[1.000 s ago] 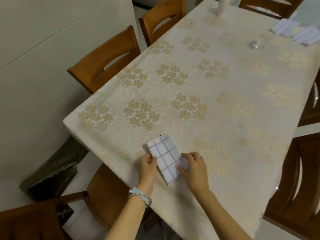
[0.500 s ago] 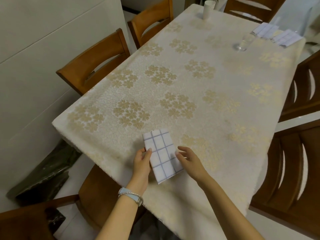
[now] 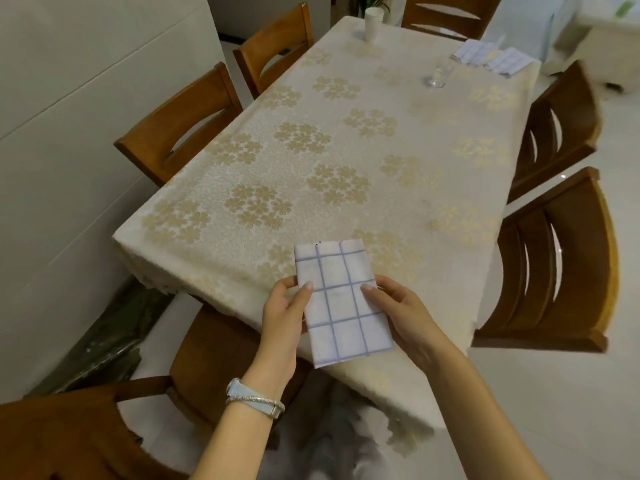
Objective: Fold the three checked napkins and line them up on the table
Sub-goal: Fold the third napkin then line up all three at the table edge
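Folded white cloth napkin with blue check lines (image 3: 341, 299), held between both hands over the near edge of the table under a cream cloth patterned with gold flowers (image 3: 311, 133). The left hand (image 3: 284, 315) and right hand (image 3: 398, 313) each pinch one long side, thumbs on the upper face, hands apart by the napkin's width. Its long axis runs away from the person, the near end past the table edge. Two other folded checked napkins (image 3: 491, 58) lie side by side at the far right corner, just beyond a clear drinking glass (image 3: 440, 72) and well apart from the hands. The row probably continues there, on the right hand's side.
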The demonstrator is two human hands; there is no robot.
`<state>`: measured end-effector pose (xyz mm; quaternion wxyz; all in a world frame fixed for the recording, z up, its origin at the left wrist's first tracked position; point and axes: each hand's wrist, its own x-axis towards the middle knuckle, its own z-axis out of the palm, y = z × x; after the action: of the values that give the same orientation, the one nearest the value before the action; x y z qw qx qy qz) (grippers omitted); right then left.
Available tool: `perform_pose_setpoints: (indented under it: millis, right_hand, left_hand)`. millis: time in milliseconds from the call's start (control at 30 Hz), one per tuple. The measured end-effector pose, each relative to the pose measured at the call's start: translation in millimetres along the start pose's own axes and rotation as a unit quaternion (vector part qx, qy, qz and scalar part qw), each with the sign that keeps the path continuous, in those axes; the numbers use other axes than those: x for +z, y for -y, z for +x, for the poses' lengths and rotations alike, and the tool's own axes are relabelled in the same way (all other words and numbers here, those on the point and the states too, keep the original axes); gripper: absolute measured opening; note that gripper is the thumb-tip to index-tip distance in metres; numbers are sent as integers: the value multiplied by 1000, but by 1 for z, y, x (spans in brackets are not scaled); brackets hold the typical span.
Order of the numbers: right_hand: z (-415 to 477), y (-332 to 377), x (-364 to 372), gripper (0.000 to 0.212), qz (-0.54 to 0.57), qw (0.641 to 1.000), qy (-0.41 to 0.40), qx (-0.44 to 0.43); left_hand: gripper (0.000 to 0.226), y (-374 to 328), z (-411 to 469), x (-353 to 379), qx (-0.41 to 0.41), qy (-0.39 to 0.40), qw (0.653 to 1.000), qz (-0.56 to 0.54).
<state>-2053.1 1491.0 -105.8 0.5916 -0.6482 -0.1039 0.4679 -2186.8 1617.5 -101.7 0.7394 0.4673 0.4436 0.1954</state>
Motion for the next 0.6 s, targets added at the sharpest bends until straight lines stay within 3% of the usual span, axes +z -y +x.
perform_pose_setpoints:
  millis: [133, 300, 600]
  right_hand:
    - [-52, -6, 1, 17, -18, 994, -85, -66]
    - [-107, -8, -19, 18, -9, 983, -161, -85]
    - [-188, -7, -106, 18, 58, 953, -278, -107]
  left_hand:
    - [21, -1, -37, 1, 9, 39, 999, 23]
    - [20, 3, -74, 21, 3, 112, 992, 55]
    - [18, 27, -125, 119, 1, 224, 966, 129]
